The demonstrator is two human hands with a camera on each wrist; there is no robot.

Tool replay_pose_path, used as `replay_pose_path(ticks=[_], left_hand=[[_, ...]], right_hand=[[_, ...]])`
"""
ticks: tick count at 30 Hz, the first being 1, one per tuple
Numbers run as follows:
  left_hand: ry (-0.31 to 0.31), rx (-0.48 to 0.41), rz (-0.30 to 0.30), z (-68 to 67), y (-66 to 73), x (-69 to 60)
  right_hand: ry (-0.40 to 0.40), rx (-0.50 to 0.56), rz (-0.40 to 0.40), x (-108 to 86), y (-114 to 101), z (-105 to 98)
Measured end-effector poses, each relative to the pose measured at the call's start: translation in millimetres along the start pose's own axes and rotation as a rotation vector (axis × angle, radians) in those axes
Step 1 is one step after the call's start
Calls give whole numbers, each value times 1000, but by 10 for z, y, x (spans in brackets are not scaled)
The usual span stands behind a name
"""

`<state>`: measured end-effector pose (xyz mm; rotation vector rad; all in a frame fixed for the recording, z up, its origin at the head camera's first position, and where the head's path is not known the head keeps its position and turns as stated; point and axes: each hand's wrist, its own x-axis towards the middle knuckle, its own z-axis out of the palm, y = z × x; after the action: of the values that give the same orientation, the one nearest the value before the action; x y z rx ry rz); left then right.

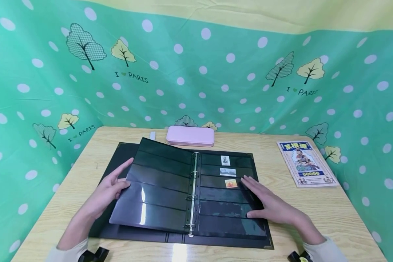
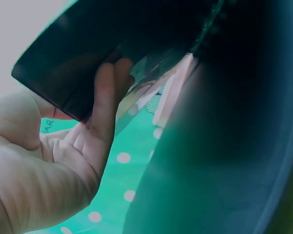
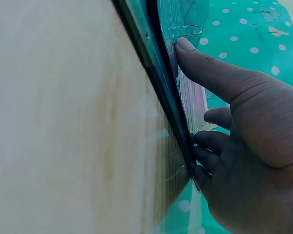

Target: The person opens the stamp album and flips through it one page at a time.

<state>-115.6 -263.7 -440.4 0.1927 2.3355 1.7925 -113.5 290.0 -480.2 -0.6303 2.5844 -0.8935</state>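
A black ring-bound stamp album lies spread on the table. Its left leaf is raised at a slant off the cover. My left hand pinches that leaf's outer edge; in the left wrist view, fingers reach behind the leaf. On the right page, three stamps sit in the upper strips: a pale portrait stamp, a bluish landscape stamp and an orange stamp. My right hand rests on this page's outer edge, thumb and fingers apart.
Behind the album lies a pink case, beside a small white object. A booklet with an illustrated cover lies at the right of the wooden table. A green dotted curtain hangs around the back and sides.
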Motion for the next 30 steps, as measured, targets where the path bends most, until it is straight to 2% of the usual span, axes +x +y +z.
replay_pose_path(ticks=[4, 7, 10, 15, 23, 27, 30], left_hand=[[11, 32, -60, 35, -23, -8], [28, 99, -95, 66, -47, -2], [50, 163, -113, 102, -85, 11], [87, 203, -134, 152, -149, 42], [150, 321, -103, 214, -216, 43], [203, 399, -36, 245, -274, 62], [216, 438, -1, 269, -312, 80]], right_hand=[[0, 0, -2, 2, -1, -2], [-1, 0, -2, 1, -2, -1], [-2, 1, 1, 1, -3, 1], [0, 3, 4, 2, -6, 3], [-2, 1, -2, 5, -15, 1], [-1, 1, -2, 3, -17, 0], [-2, 1, 4, -2, -23, -4]])
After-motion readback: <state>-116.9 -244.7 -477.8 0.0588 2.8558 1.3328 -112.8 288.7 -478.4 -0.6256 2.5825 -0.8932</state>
